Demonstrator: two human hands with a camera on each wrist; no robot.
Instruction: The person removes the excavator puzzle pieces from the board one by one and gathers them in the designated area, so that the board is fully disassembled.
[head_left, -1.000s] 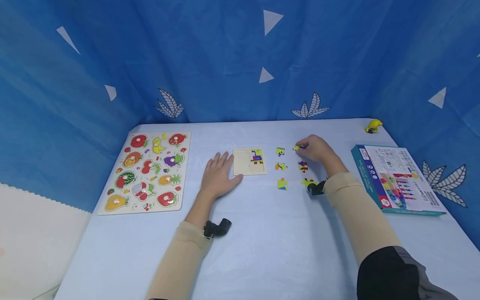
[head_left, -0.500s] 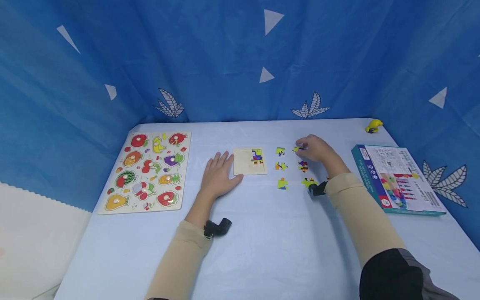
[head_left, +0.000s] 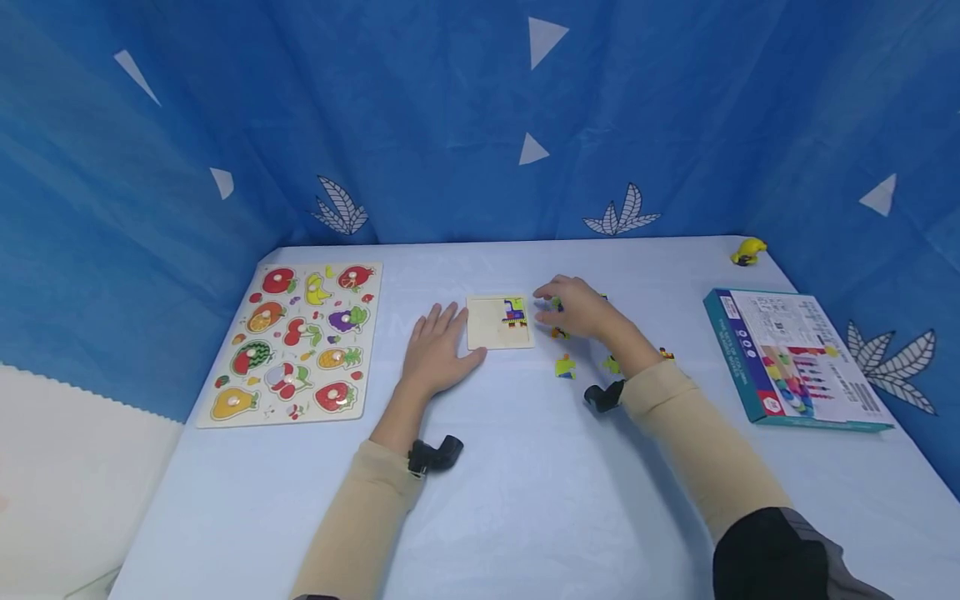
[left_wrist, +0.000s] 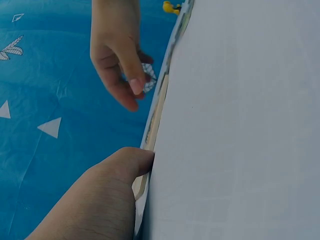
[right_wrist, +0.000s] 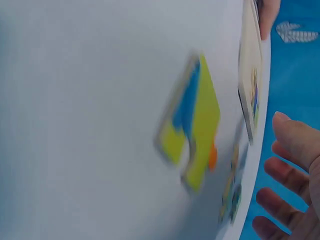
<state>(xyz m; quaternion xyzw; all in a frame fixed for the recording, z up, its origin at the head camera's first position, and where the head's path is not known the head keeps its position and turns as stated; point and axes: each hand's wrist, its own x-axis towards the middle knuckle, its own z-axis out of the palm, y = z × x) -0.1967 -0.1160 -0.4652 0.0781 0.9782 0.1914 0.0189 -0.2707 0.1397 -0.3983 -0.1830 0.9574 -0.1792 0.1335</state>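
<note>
A small wooden puzzle tray (head_left: 486,323) lies mid-table, with a purple, yellow and black section of picture fitted at its right side. My left hand (head_left: 435,354) rests beside it, fingers spread along the left edge and thumb at the near corner; the left wrist view shows that thumb (left_wrist: 135,160) against the tray's edge. Just right of the tray, my right hand (head_left: 581,308) hovers over loose jigsaw pieces and partly hides them. Its fingers (right_wrist: 282,175) are apart with nothing seen between them. A yellow-and-blue piece (head_left: 565,367) lies nearer me, blurred in the right wrist view.
At the left lies a fruit peg puzzle board (head_left: 292,346). On the right is a teal-edged box (head_left: 802,358), with a small yellow toy (head_left: 747,251) behind it. Another loose piece (head_left: 666,353) shows past my right forearm. A blue curtain (head_left: 450,117) borders the table's back.
My right hand has moved left from the far right piece to the pieces beside the tray, and its fingers have spread. The left hand stays where it was.
</note>
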